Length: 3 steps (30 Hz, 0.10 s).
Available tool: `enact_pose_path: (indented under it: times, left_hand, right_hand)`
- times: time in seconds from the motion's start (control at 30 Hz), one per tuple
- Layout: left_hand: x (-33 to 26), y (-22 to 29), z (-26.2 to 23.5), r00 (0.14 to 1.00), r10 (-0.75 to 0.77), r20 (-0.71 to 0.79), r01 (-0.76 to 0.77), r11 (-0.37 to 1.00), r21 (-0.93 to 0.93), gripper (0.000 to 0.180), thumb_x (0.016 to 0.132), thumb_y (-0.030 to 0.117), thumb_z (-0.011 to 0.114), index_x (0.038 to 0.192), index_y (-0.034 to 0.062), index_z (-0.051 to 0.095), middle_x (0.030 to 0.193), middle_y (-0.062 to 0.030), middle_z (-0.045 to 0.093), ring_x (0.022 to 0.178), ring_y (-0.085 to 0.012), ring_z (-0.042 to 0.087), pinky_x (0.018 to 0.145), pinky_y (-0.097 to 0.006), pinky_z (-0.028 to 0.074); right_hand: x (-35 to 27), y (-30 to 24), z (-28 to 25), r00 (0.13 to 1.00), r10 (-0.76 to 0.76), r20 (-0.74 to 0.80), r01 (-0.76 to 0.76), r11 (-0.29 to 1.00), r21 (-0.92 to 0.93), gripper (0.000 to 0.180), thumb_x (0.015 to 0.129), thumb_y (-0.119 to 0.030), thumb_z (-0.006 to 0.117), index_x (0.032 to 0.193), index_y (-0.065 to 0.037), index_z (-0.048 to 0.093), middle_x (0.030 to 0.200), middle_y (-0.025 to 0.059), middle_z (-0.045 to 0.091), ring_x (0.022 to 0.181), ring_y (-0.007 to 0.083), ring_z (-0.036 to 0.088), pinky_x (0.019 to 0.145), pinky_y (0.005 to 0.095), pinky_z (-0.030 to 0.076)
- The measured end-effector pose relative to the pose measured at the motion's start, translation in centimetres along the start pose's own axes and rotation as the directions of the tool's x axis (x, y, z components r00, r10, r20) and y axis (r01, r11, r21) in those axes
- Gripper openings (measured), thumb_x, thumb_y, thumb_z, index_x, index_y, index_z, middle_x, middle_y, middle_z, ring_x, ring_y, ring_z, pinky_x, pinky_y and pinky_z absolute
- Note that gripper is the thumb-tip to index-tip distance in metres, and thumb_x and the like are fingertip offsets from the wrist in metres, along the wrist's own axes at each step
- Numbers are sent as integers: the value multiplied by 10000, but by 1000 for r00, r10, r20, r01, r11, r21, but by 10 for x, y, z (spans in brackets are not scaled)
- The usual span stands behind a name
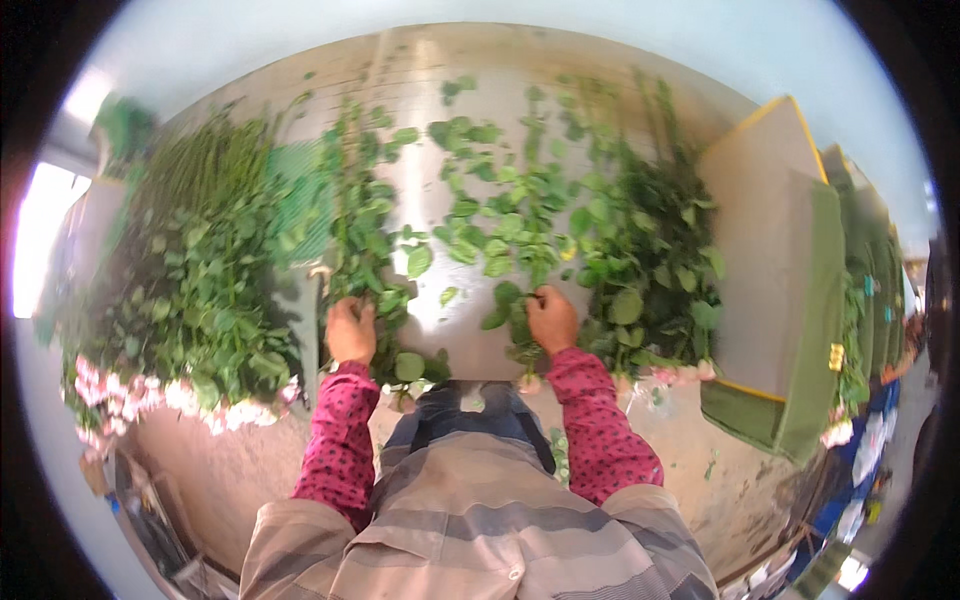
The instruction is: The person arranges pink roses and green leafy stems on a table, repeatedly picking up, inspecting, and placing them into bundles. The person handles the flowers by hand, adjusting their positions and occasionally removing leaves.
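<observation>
My right hand is closed, its fingers pinched on a leafy rose stem that stretches away across the table. A pale pink bloom shows below that hand, at the table's near edge. My left hand has its fingers curled around the lower part of some leafy rose stems; how many it grips is hidden. Beside it, a pinkish bloom hangs at the near edge. Loose leafy stems lie between the two hands.
A large heap of pink roses fills the left side, beside a green ribbed mat. Another rose pile lies right, next to a grey panel with yellow edging and green cloth. Scattered leaves lie on the shiny metal tabletop.
</observation>
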State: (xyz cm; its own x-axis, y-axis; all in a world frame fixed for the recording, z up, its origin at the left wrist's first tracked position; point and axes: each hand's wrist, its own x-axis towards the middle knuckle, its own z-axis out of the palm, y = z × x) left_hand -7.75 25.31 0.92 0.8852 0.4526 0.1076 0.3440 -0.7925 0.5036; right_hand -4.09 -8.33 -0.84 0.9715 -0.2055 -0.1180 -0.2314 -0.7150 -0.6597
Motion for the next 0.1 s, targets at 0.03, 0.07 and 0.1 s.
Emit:
enact_pose_path:
  times: [0.03, 0.07, 0.1]
  left_hand:
    - [2, -2, -4, 994, -71, 83, 65, 995, 75, 369, 793, 311, 697, 1053, 66, 607, 997, -174, 624, 944, -357, 606, 821, -451, 479]
    - [1, -2, -2, 972, -151, 179, 125, 981, 146, 433, 781, 364, 708, 1086, 74, 606, 1047, -186, 619, 1009, -354, 603, 861, -454, 475]
    - [-9, -15, -9, 967, -182, 176, 155, 975, 158, 433, 781, 364, 708, 1086, 74, 606, 1047, -186, 619, 1009, -354, 603, 861, -454, 475]
  right_hand:
    - [1, -3, 0, 1000, 23, -5, -23, 1000, 17, 275, 809, -250, 662, 984, -38, 653, 864, 173, 683, 810, 335, 663, 727, 429, 512]
    - [-5, -9, -4, 998, 60, -9, -60, 998, 20, 283, 812, -247, 671, 994, -31, 652, 871, 174, 689, 819, 322, 671, 741, 422, 517]
    - [-13, -13, 4, 998, 52, 21, -52, 999, 13, 283, 812, -247, 671, 994, -31, 652, 871, 174, 689, 819, 322, 671, 741, 422, 517]
